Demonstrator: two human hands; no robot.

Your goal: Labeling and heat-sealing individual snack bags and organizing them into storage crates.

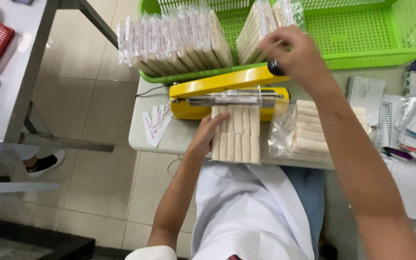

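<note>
Pressing flat against the left edge of a clear packet of pale sticks (236, 134), left hand (207, 134) with fingers open and laid on the wrapper, not closed around it. Packet lying on the white table (140, 137) at the near edge, just in front of the yellow heat sealer (227, 98), far end tucked under the sealing bar. Counted in the packet: two rows of about five sticks each, every stick with its long axis running away from the body toward the sealer, open mouth of the bag pointing the same way. Right hand (292, 55) curled shut over the black knob (275, 67) at the end of the sealer's raised yellow arm. One sealer, long axis lying left to right across the table. One more bag of sticks (309, 132) just right of the packet, sticks turned crosswise. Two batches of sealed packets standing on edge in the green basket (362, 29) behind. A few paper labels (156, 124) fanned out left of the sealer.
</note>
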